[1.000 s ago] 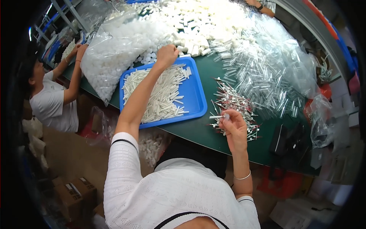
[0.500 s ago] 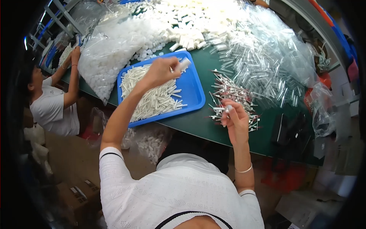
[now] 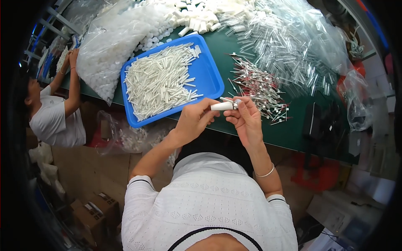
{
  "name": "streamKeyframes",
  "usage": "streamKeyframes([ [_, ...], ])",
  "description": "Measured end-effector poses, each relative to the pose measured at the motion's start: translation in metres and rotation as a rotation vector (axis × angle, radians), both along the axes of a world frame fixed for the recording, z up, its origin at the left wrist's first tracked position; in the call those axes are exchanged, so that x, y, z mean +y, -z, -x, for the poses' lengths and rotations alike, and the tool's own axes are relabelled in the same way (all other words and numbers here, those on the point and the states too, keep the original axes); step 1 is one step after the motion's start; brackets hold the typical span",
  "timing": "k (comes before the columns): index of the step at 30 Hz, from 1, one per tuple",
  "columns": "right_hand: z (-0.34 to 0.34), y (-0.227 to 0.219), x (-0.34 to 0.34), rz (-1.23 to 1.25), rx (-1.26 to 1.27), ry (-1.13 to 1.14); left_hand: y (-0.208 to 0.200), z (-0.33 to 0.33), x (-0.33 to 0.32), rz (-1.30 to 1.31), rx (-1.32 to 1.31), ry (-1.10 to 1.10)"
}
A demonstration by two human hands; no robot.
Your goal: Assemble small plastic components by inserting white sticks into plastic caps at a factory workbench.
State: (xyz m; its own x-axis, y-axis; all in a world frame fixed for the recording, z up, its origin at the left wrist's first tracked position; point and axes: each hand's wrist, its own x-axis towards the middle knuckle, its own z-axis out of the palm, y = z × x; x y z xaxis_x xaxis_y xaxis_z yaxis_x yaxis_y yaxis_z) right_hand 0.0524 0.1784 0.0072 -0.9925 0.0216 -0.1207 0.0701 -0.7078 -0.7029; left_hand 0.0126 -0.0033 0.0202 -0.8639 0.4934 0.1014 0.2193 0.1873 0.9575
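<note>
In front of my body my hands meet just off the table's near edge. The fingers of my left hand (image 3: 193, 119) pinch a short white cylinder (image 3: 221, 107) by its left end. My right hand (image 3: 248, 121) has its thumb and fingers closed on a small white piece with a thin stem (image 3: 235, 104), right against the cylinder's other end. Fingers partly hide that small piece, so whether it sits inside the cylinder I cannot tell. Left of the hands is a blue tray (image 3: 211, 79) with many thin white sticks (image 3: 157, 81).
Right of the tray lies a heap of small white parts with red bits (image 3: 259, 85). Clear tubes (image 3: 289, 54), white cylinders (image 3: 197, 21) and a bag of white caps (image 3: 113, 46) cover the far side. A black device (image 3: 320, 119) stands right. A co-worker (image 3: 56, 111) works at left.
My left hand has come from above the tray down and right, bringing the white cylinder to my right hand. My right hand has shifted slightly left, away from the heap of small parts.
</note>
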Motion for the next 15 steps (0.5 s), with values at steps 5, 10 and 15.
streamKeyframes([
  [5, -0.005, -0.003, 0.007, 0.017, 0.007, -0.096, -0.011, 0.005, -0.007, 0.044, -0.192, 0.093],
  [10, -0.007, -0.002, 0.008, -0.031, 0.008, -0.131, -0.013, 0.006, -0.007, 0.120, -0.091, 0.114],
  [15, -0.007, 0.001, 0.007, -0.045, -0.013, -0.122, 0.009, 0.006, 0.003, 0.077, 0.581, -0.089],
])
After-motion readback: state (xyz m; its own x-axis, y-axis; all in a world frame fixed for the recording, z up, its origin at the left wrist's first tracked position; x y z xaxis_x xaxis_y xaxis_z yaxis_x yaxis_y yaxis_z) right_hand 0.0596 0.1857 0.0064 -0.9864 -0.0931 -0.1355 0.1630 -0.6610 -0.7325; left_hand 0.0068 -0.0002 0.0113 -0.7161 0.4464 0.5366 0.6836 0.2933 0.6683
